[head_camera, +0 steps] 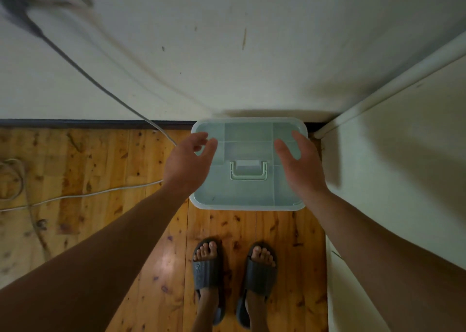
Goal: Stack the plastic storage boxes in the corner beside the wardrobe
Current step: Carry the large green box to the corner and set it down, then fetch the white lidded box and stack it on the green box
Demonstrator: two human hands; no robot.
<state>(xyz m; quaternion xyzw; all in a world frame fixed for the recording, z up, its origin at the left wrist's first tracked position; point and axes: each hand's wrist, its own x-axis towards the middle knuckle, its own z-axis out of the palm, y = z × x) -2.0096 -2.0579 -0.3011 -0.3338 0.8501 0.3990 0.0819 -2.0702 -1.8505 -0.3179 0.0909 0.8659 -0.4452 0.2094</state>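
Hovering over storage box (248,140): left hand (187,165), right hand (301,165), fingers spread, empty.

The storage box (242,198) stands on the floor (156,243) in the far corner, wall (227,54) behind it, wardrobe (393,167) just right. The left hand (187,165) and right hand (301,166) are over its lid, either side of the handle (248,170). Cables (88,194) lie left, feet (206,266) near.

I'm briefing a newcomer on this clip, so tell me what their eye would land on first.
A pale green box sits on the wood floor in the corner, by the wall and beside the wardrobe. The left hand and right hand are held open over its two sides. White cables trail across the floor at left.
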